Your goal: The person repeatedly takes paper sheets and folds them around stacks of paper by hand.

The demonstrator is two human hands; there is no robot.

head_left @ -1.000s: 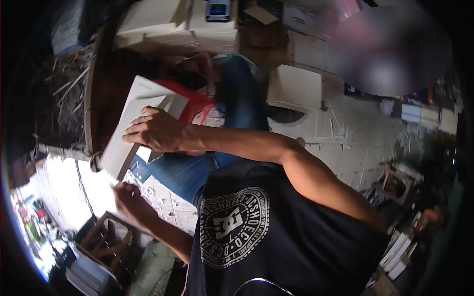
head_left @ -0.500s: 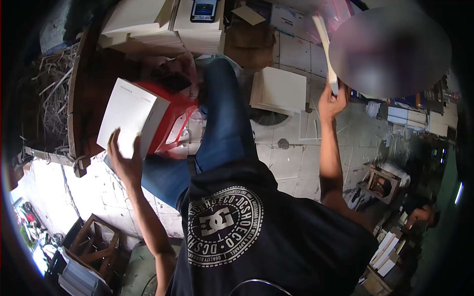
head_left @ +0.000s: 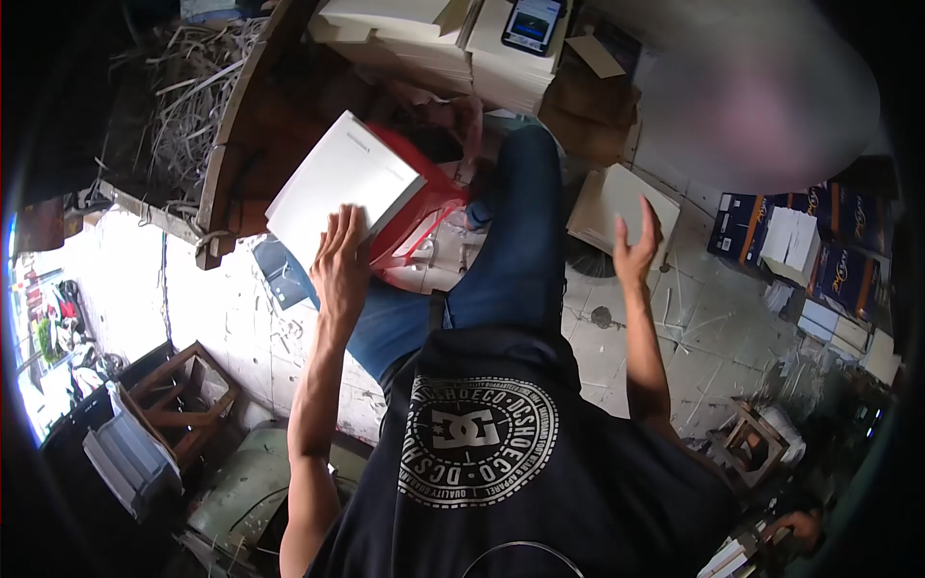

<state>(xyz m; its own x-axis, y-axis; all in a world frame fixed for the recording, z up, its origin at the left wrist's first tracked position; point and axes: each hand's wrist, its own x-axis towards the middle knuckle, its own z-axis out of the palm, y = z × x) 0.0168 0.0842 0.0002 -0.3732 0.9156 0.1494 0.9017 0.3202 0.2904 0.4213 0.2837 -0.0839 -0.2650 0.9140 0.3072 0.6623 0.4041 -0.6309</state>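
My left hand [head_left: 340, 265] lies with fingers stretched over the lower edge of a thick stack of white printed pages [head_left: 332, 178]. Beneath and beside that stack shows a red plastic sheet [head_left: 416, 220], close to my bent leg. On the other side, my right hand [head_left: 638, 246] is raised with thumb and fingers apart and nothing between them. It overlaps the right part of a stack of cream paper [head_left: 599, 204] on the tiled floor.
Tall cream paper stacks [head_left: 414, 53] stand ahead, with a phone [head_left: 532, 24] on top. Paper shreds [head_left: 198, 91] fill the space behind a wooden board [head_left: 226, 125] at left. Dark printed boxes [head_left: 848, 250] sit at right, a wooden stool [head_left: 183, 400] at lower left.
My right hand has let go of the thin paper booklet it held up and has come down by the cream stack. My left hand stays on the white pages. The view has shifted.
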